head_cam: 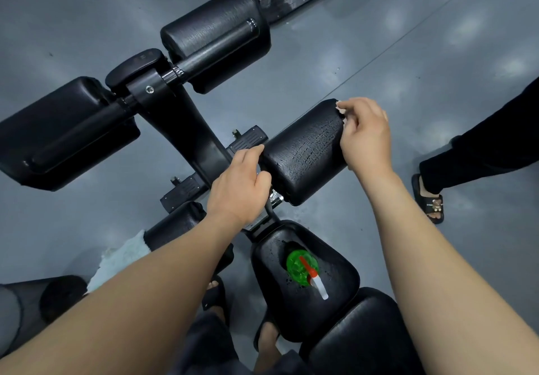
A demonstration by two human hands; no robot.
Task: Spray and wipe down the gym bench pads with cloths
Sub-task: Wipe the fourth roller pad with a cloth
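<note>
A black roller pad [306,152] with a cracked, wet-looking cover sits on the bench frame in the middle. My left hand [239,183] grips its left end, fingers curled behind the edge. At the pad's right end, my right hand [366,135] pinches a pale scrap of cloth [340,107], most of it hidden under the fingers. A green spray bottle [302,266] with a red and white trigger stands on the black seat pad [335,301] below. A white cloth [122,258] hangs over a lower left roller pad [178,223], partly hidden by my forearm.
Two larger black pads lie at the left [58,135] and top centre [215,33], joined by the bench's black frame [186,117]. Another person's sandalled foot [428,199] and dark trouser leg stand on the grey floor at the right. My own sandalled feet [215,296] are below.
</note>
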